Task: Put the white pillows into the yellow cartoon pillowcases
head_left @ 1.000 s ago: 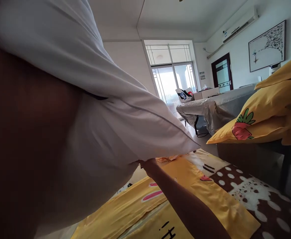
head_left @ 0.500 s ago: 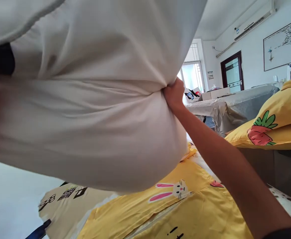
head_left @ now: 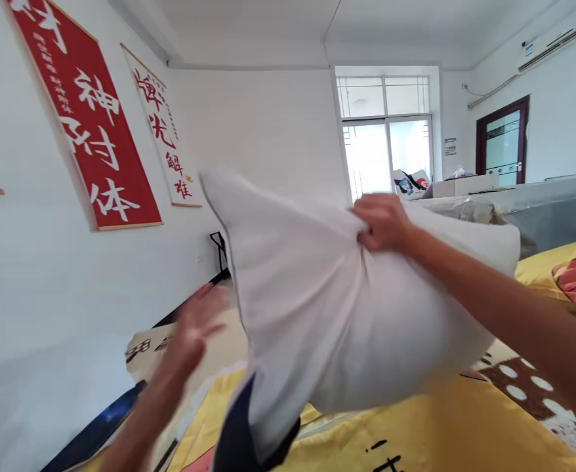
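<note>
A big white pillow (head_left: 327,308) hangs in the air in front of me, over a yellow cartoon-print bedsheet (head_left: 416,432). My right hand (head_left: 384,223) is closed on a bunch of the pillow's fabric at its top edge. My left hand (head_left: 197,324) is off the pillow, to its left and lower, with the fingers spread; it is blurred by motion. A dark piece of cloth (head_left: 241,439) shows under the pillow's lower end.
Red and white calligraphy banners (head_left: 88,124) hang on the left wall. A yellow pillow with a strawberry print (head_left: 571,269) lies at the right. Behind it stands a covered grey table (head_left: 524,203) with boxes, then a bright window (head_left: 389,147) and a dark door (head_left: 502,141).
The pillow has dropped from right in front of the camera to arm's length, uncovering the room. My right hand still grips it. My left hand has come off it into view.
</note>
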`<state>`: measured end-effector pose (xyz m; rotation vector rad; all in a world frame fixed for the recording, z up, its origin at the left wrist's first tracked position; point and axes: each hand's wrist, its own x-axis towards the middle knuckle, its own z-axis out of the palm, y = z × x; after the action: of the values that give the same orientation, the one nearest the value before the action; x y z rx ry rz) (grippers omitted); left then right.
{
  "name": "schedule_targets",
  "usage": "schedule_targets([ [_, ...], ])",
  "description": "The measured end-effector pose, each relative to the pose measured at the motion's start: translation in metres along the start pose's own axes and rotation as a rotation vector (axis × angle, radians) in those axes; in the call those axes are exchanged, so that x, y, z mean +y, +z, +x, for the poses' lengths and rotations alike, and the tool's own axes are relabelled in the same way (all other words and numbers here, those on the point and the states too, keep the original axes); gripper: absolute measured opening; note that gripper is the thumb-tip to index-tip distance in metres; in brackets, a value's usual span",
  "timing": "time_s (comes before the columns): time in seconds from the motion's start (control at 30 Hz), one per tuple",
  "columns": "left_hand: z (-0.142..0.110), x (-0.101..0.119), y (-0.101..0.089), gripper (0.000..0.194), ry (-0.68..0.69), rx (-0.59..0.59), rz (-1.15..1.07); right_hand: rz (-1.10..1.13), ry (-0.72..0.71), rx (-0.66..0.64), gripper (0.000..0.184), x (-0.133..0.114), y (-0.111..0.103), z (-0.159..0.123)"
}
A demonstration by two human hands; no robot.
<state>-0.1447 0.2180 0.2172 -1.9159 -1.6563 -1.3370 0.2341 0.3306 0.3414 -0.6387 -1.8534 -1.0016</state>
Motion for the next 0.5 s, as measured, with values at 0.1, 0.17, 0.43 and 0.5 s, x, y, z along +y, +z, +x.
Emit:
schedule_targets([
  [0.1, -0.022, -0.007, 0.054, 0.095, -0.08, -0.428, -0.579, 0.069, -0.132, -0.335, 0.02, -0.038, 0.037, -0.04],
  [0.17, -0.045, -0.015, 0.086, 0.103, -0.177, -0.517, -0.676, 0.146, -0.184, -0.569, 0.022, -0.066, 0.058, -0.059],
  [0.43, -0.08, -0.057, 0.135, 0.071, -0.502, -0.228, -0.59, 0.472, -0.129, -0.996, 0.047, -0.121, 0.08, -0.033],
  [0.5, -0.08, -0.059, 0.131, 0.063, -0.483, -0.163, -0.561, 0.649, -0.08, -0.941, 0.061, -0.13, 0.081, -0.02],
])
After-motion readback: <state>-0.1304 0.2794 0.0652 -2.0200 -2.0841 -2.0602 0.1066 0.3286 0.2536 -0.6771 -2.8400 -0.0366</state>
